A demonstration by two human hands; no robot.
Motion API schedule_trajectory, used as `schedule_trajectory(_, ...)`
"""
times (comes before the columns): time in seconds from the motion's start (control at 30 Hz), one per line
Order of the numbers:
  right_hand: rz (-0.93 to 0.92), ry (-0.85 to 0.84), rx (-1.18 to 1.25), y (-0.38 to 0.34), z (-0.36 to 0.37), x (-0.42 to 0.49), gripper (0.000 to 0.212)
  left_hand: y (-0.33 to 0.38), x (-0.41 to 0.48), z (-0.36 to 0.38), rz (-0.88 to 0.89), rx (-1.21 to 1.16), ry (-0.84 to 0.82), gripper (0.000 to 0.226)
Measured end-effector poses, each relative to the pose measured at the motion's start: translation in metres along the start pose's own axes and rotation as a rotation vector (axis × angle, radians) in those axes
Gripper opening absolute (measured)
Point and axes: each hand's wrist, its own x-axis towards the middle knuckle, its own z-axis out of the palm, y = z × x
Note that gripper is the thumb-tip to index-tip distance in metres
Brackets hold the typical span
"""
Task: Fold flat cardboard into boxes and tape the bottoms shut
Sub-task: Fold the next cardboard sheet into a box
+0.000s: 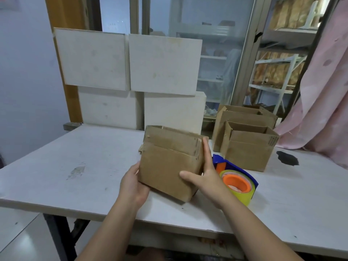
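The left hand (131, 185) is gripping a corner of the tilted brown cardboard box (169, 166). The right hand (207, 178), fingers (206, 155) straight, is pressing its side, likely squaring it on the white counter (75, 147).

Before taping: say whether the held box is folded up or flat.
Folded up: the box has squared walls and an open top, flaps standing. Bottom taped or not: cannot tell.
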Motion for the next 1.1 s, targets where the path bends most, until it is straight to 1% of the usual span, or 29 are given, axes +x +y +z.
schedule_trajectory(0.1,-0.004,-0.102,0.035,0.008,-0.010,-0.003,0.103,0.007,0.001,-0.006,0.116,0.322,-0.011,0.027)
schedule_trajectory(0.17,-0.009,-0.147,0.018,0.011,-0.014,-0.002,0.101,0.015,-0.002,-0.003,0.256,0.596,-0.010,0.029)
schedule_trajectory(0.2,-0.009,-0.172,-0.001,0.012,-0.016,-0.002,0.100,0.020,-0.004,-0.002,0.354,0.675,-0.001,0.030)
schedule_trajectory(0.23,-0.010,-0.199,-0.022,0.012,-0.017,-0.001,0.099,0.024,-0.007,0.001,0.441,0.678,-0.019,0.031)
schedule_trajectory(0.3,0.000,-0.244,-0.065,0.008,-0.021,0.002,0.096,0.030,-0.016,0.006,0.549,0.654,-0.106,0.032)
schedule_trajectory(0.33,0.003,-0.243,-0.097,0.005,-0.022,0.003,0.095,0.030,-0.019,0.008,0.582,0.694,-0.152,0.033)
schedule_trajectory(0.37,-0.002,-0.221,-0.138,0.002,-0.024,0.004,0.094,0.029,-0.021,0.009,0.619,0.793,-0.183,0.033)
schedule_trajectory(0.43,-0.011,-0.157,-0.215,-0.003,-0.025,0.006,0.091,0.024,-0.024,0.007,0.723,1.018,-0.207,0.030)
schedule_trajectory(0.47,-0.010,-0.133,-0.235,-0.006,-0.024,0.006,0.089,0.021,-0.024,0.004,0.760,1.085,-0.205,0.031)
schedule_trajectory(0.53,0.004,-0.104,-0.255,-0.010,-0.022,0.007,0.087,0.018,-0.023,0.002,0.780,1.094,-0.204,0.035)
schedule_trajectory(0.6,0.029,-0.130,-0.240,-0.010,-0.023,0.007,0.077,0.017,-0.019,0.000,0.776,1.067,-0.183,0.042)
schedule_trajectory(0.63,0.043,-0.153,-0.214,-0.011,-0.023,0.008,0.065,0.016,-0.016,0.000,0.776,1.061,-0.168,0.051)
schedule_trajectory(0.7,0.083,-0.146,-0.133,-0.010,-0.022,0.007,0.034,0.014,-0.012,0.002,0.779,1.077,-0.143,0.069)
schedule_trajectory(0.73,0.090,-0.110,-0.111,-0.008,-0.020,0.008,0.021,0.014,-0.011,0.003,0.780,1.083,-0.123,0.073)
schedule_trajectory(0.77,0.075,-0.064,-0.090,-0.008,-0.018,0.009,0.013,0.013,-0.010,0.004,0.779,1.080,-0.104,0.071)
schedule_trajectory(0.8,0.051,-0.015,-0.059,-0.005,-0.015,0.011,0.015,0.014,-0.011,0.004,0.774,1.073,-0.094,0.065)
schedule_trajectory(0.87,0.007,0.105,-0.009,0.005,-0.009,0.015,0.043,0.015,-0.013,0.007,0.717,1.020,-0.102,0.044)
schedule_trajectory(0.9,-0.013,0.166,0.017,0.009,-0.007,0.017,0.048,0.015,-0.014,0.009,0.674,0.980,-0.109,0.035)
schedule_trajectory(0.97,-0.036,0.247,0.082,0.010,-0.003,0.018,0.031,0.015,-0.015,0.013,0.622,0.900,-0.094,0.019)
schedule_trajectory(1.0,-0.038,0.263,0.099,0.010,-0.003,0.019,0.031,0.015,-0.014,0.015,0.606,0.861,-0.075,0.014)
schedule_trajectory(1.1,-0.043,0.233,0.097,0.006,-0.005,0.020,0.057,0.014,-0.011,0.018,0.558,0.759,-0.057,0.034)
